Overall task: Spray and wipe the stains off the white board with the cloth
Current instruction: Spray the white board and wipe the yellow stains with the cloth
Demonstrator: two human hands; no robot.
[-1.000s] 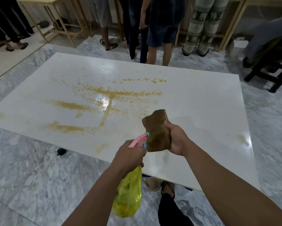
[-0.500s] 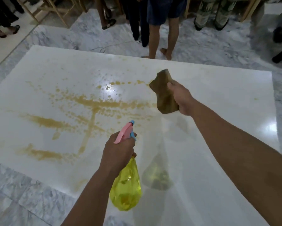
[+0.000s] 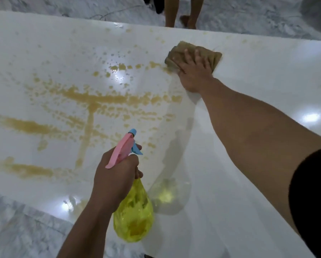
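A: What is each grip doing?
B: The right hand (image 3: 194, 71) presses flat, fingers straight, on the brown cloth (image 3: 192, 53) at the white board's (image 3: 249, 183) far side; the left hand (image 3: 115, 175) grips the yellow spray bottle (image 3: 133, 218)
A: The stains (image 3: 92, 101)?
B: Spread left of the cloth, across the board

Left hand (image 3: 117, 175) curled in a grip, right hand (image 3: 195, 71) flat, fingers spread, arm outstretched

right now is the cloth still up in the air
No, the right hand presses the brown cloth flat on the white board.
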